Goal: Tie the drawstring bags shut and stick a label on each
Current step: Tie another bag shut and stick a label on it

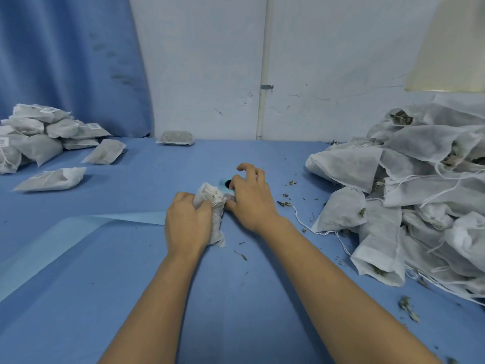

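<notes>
Drawstring bag [217, 227] held at mid-table between both hands.
Far left, a heap of labelled bags [39, 132]; a pale blue strip [78, 229] crosses the blue table [231, 311] to the left hand [187, 224], whose fingers curl tightly round the bag's gathered neck. The right hand [252, 203], fingers bent, sets its thumb against that neck; whether it pinches a cord cannot be told. Open bags [420, 193] are piled at right.

Bag [217, 229] mostly hidden by left hand [187, 219]; label [91, 126] print unreadable; right pile [420, 193] cut by edge
</notes>
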Action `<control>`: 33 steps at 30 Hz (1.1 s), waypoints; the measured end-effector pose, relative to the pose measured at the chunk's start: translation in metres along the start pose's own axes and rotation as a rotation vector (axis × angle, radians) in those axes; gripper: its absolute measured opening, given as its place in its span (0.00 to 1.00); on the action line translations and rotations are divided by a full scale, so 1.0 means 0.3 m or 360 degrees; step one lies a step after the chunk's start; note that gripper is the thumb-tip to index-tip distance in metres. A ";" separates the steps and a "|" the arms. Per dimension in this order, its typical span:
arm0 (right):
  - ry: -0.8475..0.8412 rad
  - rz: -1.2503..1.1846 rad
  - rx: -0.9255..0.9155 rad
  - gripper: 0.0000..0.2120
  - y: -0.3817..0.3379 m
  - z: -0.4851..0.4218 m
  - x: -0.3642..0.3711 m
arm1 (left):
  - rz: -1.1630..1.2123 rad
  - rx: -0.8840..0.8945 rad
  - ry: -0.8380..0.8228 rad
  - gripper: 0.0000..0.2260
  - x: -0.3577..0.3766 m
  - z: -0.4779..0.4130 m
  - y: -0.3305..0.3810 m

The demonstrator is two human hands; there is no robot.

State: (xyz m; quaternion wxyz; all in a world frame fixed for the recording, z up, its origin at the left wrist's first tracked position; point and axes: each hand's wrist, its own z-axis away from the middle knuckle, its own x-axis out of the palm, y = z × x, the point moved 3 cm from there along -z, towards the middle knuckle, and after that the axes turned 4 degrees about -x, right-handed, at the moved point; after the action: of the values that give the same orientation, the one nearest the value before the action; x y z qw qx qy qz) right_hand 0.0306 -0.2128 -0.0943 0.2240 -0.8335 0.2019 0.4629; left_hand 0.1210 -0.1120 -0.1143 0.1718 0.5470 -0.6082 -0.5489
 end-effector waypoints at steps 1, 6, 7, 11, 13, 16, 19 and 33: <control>0.0035 0.0019 0.0042 0.14 0.010 0.003 -0.006 | 0.0018 0.0016 -0.0035 0.08 0.004 0.000 0.002; 0.0080 -0.0039 0.0101 0.14 0.033 0.020 -0.021 | 0.0137 0.0019 -0.0201 0.08 0.014 0.004 0.010; 0.0078 -0.0108 0.0091 0.14 0.035 0.024 -0.023 | 0.0155 0.0009 -0.0203 0.07 0.014 0.002 0.009; 0.0100 -0.0450 0.0048 0.21 0.053 0.062 -0.032 | 0.0249 -0.0004 -0.0189 0.05 0.009 -0.004 0.001; 0.0100 -0.0497 0.0014 0.20 0.062 0.087 -0.026 | 0.0347 0.0010 -0.0192 0.07 0.006 -0.002 0.007; 0.0175 -0.0592 0.0025 0.13 0.068 0.114 -0.020 | 0.0429 0.0048 -0.0240 0.04 -0.003 0.010 0.023; 0.0260 -0.0672 0.0088 0.05 0.068 0.123 -0.033 | 0.0327 0.0115 -0.0264 0.05 0.001 0.018 0.025; 0.0231 -0.0888 0.0480 0.08 0.088 0.173 -0.043 | 0.0473 0.0156 -0.0575 0.03 0.027 0.029 0.039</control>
State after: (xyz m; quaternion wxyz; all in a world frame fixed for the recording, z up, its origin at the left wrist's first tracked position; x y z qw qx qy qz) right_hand -0.0254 -0.2037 -0.1127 0.4482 -0.8450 0.0476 0.2878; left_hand 0.1057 -0.1170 -0.1104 0.1124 0.3522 -0.7288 -0.5764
